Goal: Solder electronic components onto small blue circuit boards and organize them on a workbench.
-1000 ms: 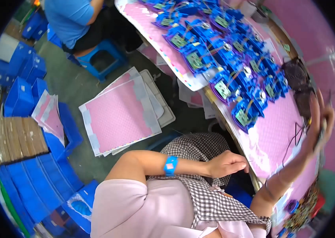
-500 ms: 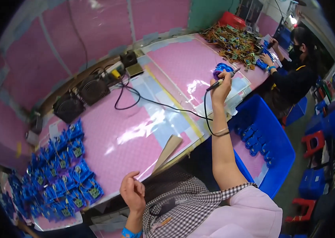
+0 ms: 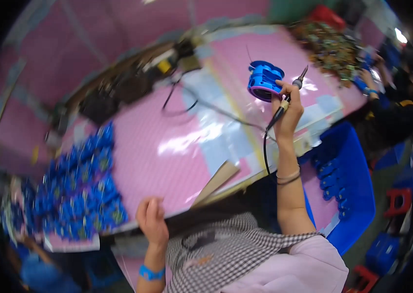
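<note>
the right hand [image 3: 287, 110] was closed around the handle of a soldering iron [image 3: 289, 95], with the tip pointing up and away from the person. the iron's black cable [image 3: 266, 146] ran down from the handle beside the right forearm. a blue plastic housing [image 3: 264, 80] sat on the pink work mat [image 3: 167, 146], just left of the right hand; whether the fingers touched it could not be told.

the left hand [image 3: 150, 219] rested at the near edge of the bench with its fingers loosely curled and nothing visible in its grip; motion blur prevented a firmer reading. a blue wristband [image 3: 150, 273] sat on the left forearm.

surrounding items:
- a flat brown card strip [image 3: 216, 180] lay tilted across the near edge of the mat, between the two hands.
- a cluster of small blue parts [image 3: 82, 195] covered the mat to the left, well apart from the housing.
- dark equipment with cables [image 3: 118, 90] stood along the far side of the bench.
- a blue bin [image 3: 350, 176] holding more blue pieces stood to the right of the right forearm.
- a heap of circuit boards [image 3: 331, 46] lay at the far right end of the bench, near another person's hand [image 3: 368, 78].

no object stood between the soldering iron and the housing.
</note>
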